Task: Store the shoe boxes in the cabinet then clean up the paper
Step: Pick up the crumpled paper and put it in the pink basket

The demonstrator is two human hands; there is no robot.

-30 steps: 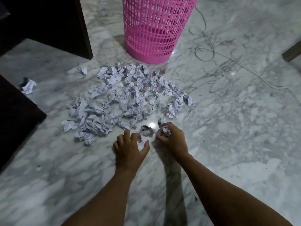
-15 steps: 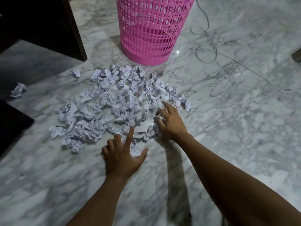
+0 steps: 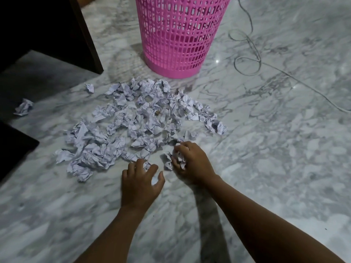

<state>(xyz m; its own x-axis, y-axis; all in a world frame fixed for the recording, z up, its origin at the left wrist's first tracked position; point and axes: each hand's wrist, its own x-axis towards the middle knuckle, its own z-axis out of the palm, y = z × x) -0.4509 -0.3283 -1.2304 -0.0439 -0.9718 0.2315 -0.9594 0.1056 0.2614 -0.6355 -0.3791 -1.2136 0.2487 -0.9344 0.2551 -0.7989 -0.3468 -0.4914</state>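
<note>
A pile of several crumpled paper balls (image 3: 140,124) covers the marble floor (image 3: 275,158) in front of a pink mesh basket (image 3: 180,33). My right hand (image 3: 191,162) is at the pile's near edge, its fingers curled round crumpled paper (image 3: 179,158), with another ball (image 3: 168,161) touching it on the left. My left hand (image 3: 141,182) lies palm down beside it with fingers spread, covering a small piece of paper (image 3: 154,180) and touching a ball (image 3: 147,165) at its fingertips. No shoe boxes are in view.
Dark furniture (image 3: 47,31) stands at the back left, and another dark piece (image 3: 13,149) juts in from the left edge. Two stray paper balls (image 3: 24,107) (image 3: 89,87) lie near them. A thin cable (image 3: 247,61) loops across the floor right of the basket.
My right hand drew back from the pile and closed its fingers on crumpled paper. My left hand stayed low at the near edge, fingers spread.
</note>
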